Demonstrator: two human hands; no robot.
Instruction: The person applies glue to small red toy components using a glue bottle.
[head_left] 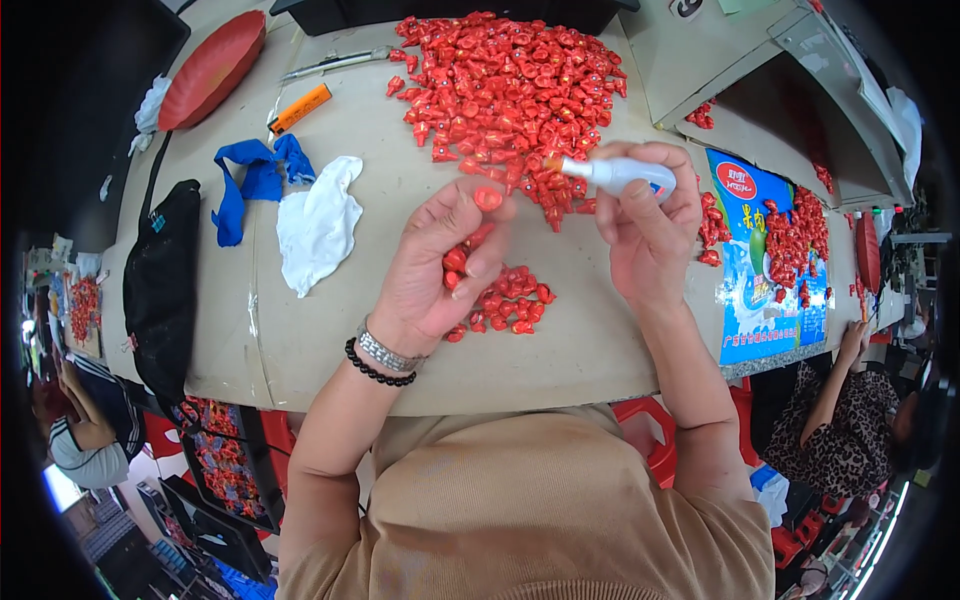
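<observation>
My left hand (428, 270) pinches a small round red plastic piece (487, 199) between thumb and fingertip. More red pieces (455, 265) are tucked in its curled fingers. My right hand (655, 240) is closed around a small white squeeze bottle (628, 175). The bottle lies nearly level, its brownish nozzle tip aimed left, above and to the right of the pinched piece and apart from it. Just below my left hand is a small group of red pieces (515, 300) on the table. A large heap of red plastic parts (500, 90) spreads beyond both hands.
At left lie a white cloth (320, 225), a blue cloth strip (232, 195), an orange tool (300, 108), metal tweezers (335, 63), a red dish (215, 70) and a black bag (160, 290). A printed blue sheet (755, 265) with red parts sits right. A co-worker (840, 425) works there.
</observation>
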